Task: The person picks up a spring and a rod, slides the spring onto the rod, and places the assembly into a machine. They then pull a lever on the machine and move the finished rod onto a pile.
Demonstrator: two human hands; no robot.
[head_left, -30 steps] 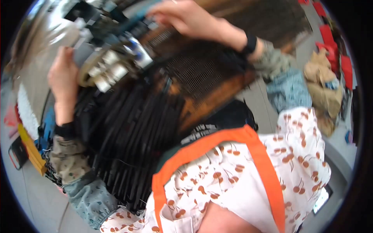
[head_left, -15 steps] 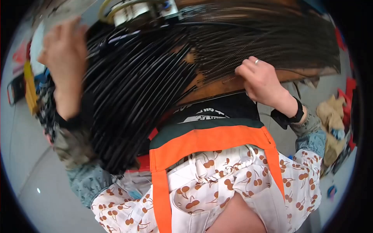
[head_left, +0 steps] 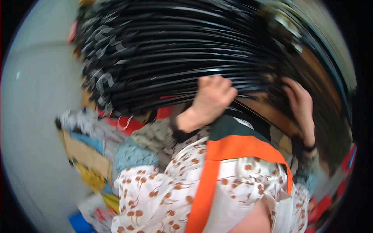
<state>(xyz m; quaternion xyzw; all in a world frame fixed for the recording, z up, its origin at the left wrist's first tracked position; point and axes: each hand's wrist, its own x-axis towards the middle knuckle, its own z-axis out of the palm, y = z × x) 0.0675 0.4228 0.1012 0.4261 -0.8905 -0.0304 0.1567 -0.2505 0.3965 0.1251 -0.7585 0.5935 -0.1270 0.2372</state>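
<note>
A thick bundle of long, glossy black tubes (head_left: 167, 50) spreads across the table in front of me. My left hand (head_left: 215, 95) is at the bundle's near edge, its fingers curled in against the nearest tubes. Whether a tube is inside that grip is hidden. Farther right, my right hand (head_left: 302, 103) is beside the tubes' right ends, fingers bent and drawn together. Motion blur hides what lies between its fingertips. Dark thin strands (head_left: 311, 70) lie on the wooden tabletop (head_left: 285, 121) around the right hand.
A metal device (head_left: 285, 29) stands at the far right, beyond the tube ends. Pale looped ends (head_left: 103, 79) of the tubes hang over the left side. Cloth pieces (head_left: 87, 124), cardboard (head_left: 87, 153) and a blue object (head_left: 81, 222) lie at lower left. Grey floor (head_left: 35, 116) runs along the left.
My view has swung left, so the tubes now run more sideways. My left hand has come down from the raised far left to the tubes' near edge. My right hand is now near their ends.
</note>
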